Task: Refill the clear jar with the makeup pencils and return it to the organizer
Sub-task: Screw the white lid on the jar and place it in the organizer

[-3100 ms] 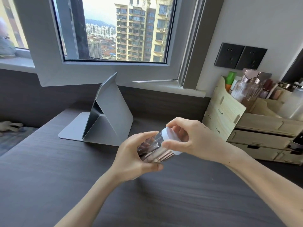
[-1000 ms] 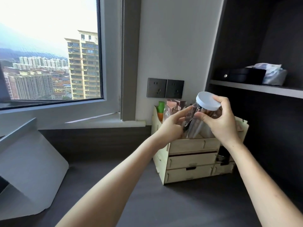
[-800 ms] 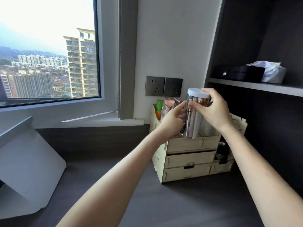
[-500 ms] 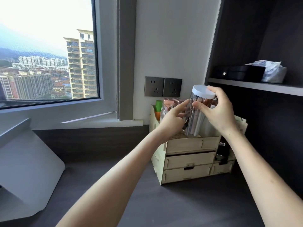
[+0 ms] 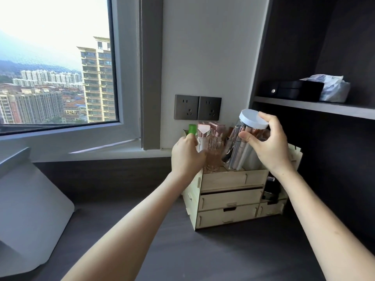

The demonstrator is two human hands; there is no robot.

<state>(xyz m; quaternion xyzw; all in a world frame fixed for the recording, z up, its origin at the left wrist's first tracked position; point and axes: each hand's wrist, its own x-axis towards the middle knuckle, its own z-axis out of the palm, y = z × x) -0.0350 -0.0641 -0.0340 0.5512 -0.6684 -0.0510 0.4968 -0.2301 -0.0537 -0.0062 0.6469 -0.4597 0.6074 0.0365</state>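
Above the organizer (image 5: 231, 179), the right hand (image 5: 267, 147) grips the tilted jar (image 5: 241, 142); left hand's (image 5: 187, 157) grip unclear

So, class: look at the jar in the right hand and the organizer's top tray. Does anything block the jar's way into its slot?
Yes. The jar is tilted in the right hand, and pink bottles crowd the tray of the organizer just left of it. The left hand is against those bottles, apparently holding them aside. The slot's floor is hidden.
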